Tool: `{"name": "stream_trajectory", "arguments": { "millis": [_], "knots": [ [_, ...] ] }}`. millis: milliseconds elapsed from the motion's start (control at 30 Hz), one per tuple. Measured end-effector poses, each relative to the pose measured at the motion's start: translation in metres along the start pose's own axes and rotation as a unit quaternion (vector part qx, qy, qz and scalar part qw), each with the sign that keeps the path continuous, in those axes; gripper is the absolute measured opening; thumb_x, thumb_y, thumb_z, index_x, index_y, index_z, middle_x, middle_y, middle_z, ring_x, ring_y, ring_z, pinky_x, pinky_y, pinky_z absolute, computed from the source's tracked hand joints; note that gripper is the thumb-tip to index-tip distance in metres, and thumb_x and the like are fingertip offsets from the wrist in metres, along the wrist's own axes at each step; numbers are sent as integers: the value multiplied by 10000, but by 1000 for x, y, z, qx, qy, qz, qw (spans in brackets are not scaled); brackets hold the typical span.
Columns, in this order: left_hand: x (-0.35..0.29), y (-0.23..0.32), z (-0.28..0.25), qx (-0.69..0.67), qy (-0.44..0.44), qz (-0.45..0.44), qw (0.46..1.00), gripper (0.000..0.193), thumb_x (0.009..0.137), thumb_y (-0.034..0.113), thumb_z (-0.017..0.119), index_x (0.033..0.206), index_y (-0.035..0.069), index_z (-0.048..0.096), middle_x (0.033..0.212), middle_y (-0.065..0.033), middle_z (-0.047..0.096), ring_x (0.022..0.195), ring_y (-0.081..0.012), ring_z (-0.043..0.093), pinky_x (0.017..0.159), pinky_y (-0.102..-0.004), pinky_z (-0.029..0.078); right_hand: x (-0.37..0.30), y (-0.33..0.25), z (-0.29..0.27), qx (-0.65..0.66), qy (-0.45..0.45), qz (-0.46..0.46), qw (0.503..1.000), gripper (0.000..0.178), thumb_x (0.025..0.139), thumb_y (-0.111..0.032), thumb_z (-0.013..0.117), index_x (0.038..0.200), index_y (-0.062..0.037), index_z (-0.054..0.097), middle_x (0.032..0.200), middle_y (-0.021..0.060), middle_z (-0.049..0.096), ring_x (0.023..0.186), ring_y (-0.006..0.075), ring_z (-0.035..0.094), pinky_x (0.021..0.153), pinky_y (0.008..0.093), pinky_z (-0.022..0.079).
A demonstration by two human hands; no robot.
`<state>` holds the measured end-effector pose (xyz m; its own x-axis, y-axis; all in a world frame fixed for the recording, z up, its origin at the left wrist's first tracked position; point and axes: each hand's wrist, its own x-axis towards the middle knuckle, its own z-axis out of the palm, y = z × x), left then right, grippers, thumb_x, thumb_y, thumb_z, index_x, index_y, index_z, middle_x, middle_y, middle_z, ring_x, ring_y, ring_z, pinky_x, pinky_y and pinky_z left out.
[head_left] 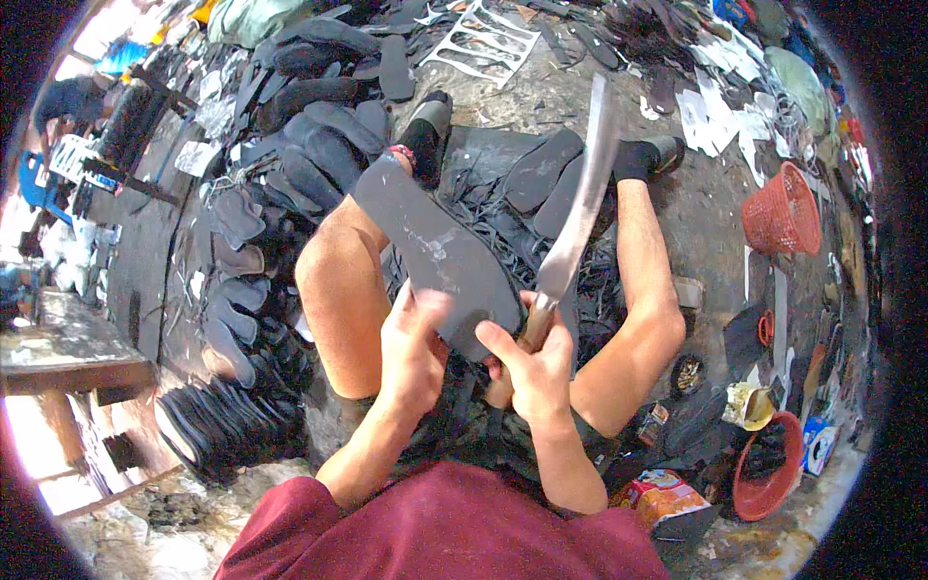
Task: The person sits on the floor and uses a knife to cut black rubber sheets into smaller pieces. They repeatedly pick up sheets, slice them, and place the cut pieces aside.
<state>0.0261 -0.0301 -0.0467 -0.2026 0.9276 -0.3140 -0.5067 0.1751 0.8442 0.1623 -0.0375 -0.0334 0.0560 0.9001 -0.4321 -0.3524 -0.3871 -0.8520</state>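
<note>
A dark grey shoe sole (440, 246) with pale scuffs is held up over my lap, tilted toward the upper left. My left hand (414, 348) grips its lower left edge, the thumb a little blurred. In my right hand (541, 372) is a long knife (583, 198) with a curved steel blade and a wooden handle. Its blade points up and away, to the right of the sole. The right fingers also lie close by the sole's lower corner; whether they touch it I cannot tell. Between my legs more soles (544, 169) lie on thin black offcuts (599, 300).
Piles of dark soles (333, 135) lie at the left, with a packed row (227, 425) nearer me. A wooden bench (77, 358) stands far left. On the right are a red basket (781, 208), a second red basket (768, 474), a small tin (688, 372) and white scraps (710, 116).
</note>
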Motion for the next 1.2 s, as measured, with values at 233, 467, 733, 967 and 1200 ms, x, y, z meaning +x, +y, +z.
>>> {"name": "stream_trajectory", "arguments": {
  "millis": [233,467,733,967,1200],
  "knots": [
    [7,27,24,-35,130,-16,991,399,925,192,589,1298,63,534,1135,-56,639,986,-182,634,830,-332,534,-67,37,-89,-334,7,-217,917,421,1054,-265,424,1340,19,548,921,62,639,737,111,546,675,250,457],
    [5,28,25,-19,164,-23,986,397,902,186,594,1275,59,550,1096,-61,636,914,-181,629,794,-311,535,-108,47,-110,-412,-15,-208,887,294,949,-102,557,1215,-10,640,803,166,602,683,329,600,625,399,479],
    [-3,9,0,68,152,-1,986,400,892,192,602,1255,27,567,1089,-52,641,935,-188,620,843,-324,505,-41,29,-62,-422,-48,-263,866,342,956,-115,576,1294,-125,624,755,117,558,637,300,580,586,407,473],
    [-13,10,-20,26,111,-38,993,490,832,62,629,1301,-7,502,1093,-97,644,930,-197,641,839,-322,541,22,7,-31,-411,-154,-270,857,369,927,11,553,1289,-42,597,954,185,671,767,343,657,679,386,514],
    [-8,18,-24,48,134,-37,989,488,804,170,636,1254,3,547,1021,-71,660,859,-207,652,779,-330,550,-7,13,-59,-413,-159,-242,864,330,933,-8,549,1253,-30,626,751,111,560,618,234,533,598,335,448]
  ]
}}
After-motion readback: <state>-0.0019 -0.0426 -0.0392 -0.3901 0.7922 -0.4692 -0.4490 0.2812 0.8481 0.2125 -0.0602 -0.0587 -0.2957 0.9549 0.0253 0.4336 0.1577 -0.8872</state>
